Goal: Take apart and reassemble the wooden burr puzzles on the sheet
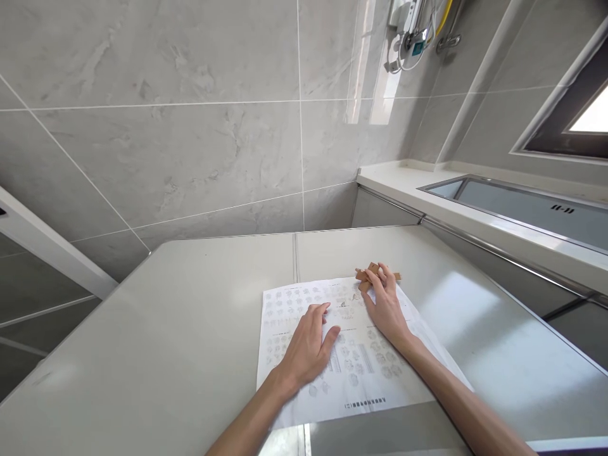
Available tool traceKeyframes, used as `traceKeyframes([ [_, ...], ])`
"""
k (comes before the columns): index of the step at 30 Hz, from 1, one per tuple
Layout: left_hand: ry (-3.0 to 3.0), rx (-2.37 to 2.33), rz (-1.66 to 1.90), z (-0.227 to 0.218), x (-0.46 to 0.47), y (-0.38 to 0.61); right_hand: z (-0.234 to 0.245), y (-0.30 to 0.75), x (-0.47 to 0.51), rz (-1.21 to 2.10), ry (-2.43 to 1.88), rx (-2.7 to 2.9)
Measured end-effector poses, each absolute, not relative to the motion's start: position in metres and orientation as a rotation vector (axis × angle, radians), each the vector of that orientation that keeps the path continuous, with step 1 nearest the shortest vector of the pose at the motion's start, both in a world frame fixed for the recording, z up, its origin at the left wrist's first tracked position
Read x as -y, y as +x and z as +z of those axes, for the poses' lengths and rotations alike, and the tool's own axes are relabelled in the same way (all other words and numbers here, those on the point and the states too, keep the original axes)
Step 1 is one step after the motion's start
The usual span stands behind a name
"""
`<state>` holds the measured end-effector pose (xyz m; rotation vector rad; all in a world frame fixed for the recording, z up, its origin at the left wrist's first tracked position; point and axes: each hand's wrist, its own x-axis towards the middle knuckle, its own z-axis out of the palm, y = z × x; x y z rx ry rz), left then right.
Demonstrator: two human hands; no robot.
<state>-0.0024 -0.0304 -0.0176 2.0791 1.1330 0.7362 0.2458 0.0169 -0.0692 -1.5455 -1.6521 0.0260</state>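
A white printed sheet (354, 386) covered in small diagrams lies on a pale grey counter (190, 335). My left hand (308, 345) rests flat on the sheet, fingers stretched out and holding nothing. My right hand (386, 304) reaches to the sheet's far edge, its fingertips on a small cluster of brown wooden pieces (368, 275) that sits at the paper's top right corner. The fingers curl over the pieces; part of the cluster is hidden under them.
A grey tiled wall (190, 139) rises behind the counter. To the right runs a white worktop with a steel sink (522, 202). A window (584, 120) is at the far right, and pipes and cables (418, 31) hang above.
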Motion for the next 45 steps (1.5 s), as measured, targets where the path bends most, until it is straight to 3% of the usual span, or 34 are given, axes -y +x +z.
traceKeyframes([
  [8, 2.105, -1.142, 0.749, -0.017, 0.031, -0.003, -0.048, 0.238, -0.002, -0.149, -1.558, 1.574],
  [17, 2.217, -1.118, 0.774, -0.019, 0.028, -0.003, -0.040, 0.221, 0.010, 0.407, -1.160, 1.949],
  [45, 2.489, -1.108, 0.646, -0.019, 0.026, -0.006, -0.037, 0.215, 0.013, 0.510, -1.203, 2.064],
])
